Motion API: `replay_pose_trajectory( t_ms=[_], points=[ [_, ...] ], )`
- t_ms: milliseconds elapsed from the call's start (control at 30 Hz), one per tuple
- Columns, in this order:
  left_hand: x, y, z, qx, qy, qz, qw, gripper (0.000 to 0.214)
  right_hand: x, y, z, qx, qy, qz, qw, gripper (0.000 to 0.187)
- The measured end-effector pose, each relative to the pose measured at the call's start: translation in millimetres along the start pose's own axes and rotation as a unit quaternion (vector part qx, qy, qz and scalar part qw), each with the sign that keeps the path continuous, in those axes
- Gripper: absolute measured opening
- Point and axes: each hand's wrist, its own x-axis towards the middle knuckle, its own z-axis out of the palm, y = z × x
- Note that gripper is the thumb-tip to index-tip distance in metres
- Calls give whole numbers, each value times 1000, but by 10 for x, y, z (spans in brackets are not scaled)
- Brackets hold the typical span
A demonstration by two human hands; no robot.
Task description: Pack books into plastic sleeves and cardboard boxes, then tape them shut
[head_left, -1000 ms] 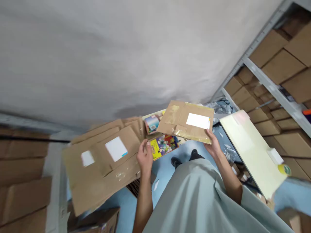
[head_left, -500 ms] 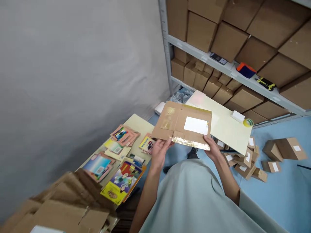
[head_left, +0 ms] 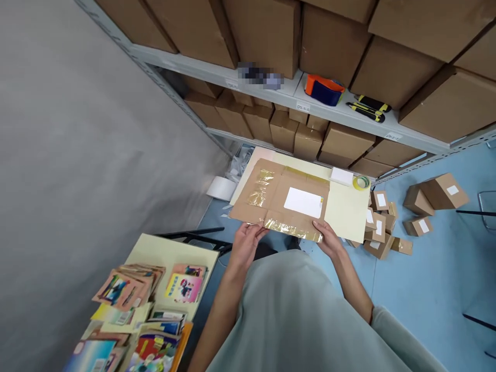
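Note:
A flat brown cardboard mailer spans both my hands, its seams sealed with shiny tape and a white label stuck on its face. My left hand grips the near edge at the left, fingers curled underneath. At the near right corner my right hand holds it with the thumb on top. Behind and below the mailer lies a cream tabletop; I cannot tell whether the two touch. On that table are a white box or stack and a roll of tape.
Metal shelving full of cartons stands ahead, with yellow-black cutters and an orange-blue item on a ledge. Labelled small boxes lie on the blue floor at right. Books cover another table at lower left.
My view has turned right, so the book table has slid to the lower left. The mailer, still in both hands, is now in front of the cream table.

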Motion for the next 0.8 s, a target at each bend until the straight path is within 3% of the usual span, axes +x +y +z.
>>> replay_pose_trajectory(
  t_ms=[167,400,533,600,700,733,800],
  points=[
    [359,144,242,21,-38,-40,998,53,214,-145,-1,30,31,-32,999,52],
    [1059,540,338,21,-118,-66,991,54,358,-166,280,43,94,-88,991,48],
    [1438,726,376,75,-148,-55,985,50,483,-145,423,-2,146,-114,983,59],
    [1589,780,385,102,-167,-53,979,49,550,-144,466,-63,231,-117,964,74],
    [1761,825,396,130,-187,-60,972,49,591,-151,569,-197,367,-154,896,90],
    [1802,834,403,139,-195,-65,969,49,588,-155,630,-240,374,-175,879,87],
    [1859,845,425,155,-213,-78,962,48,580,-168,792,-305,320,-208,872,74]
  ],
)
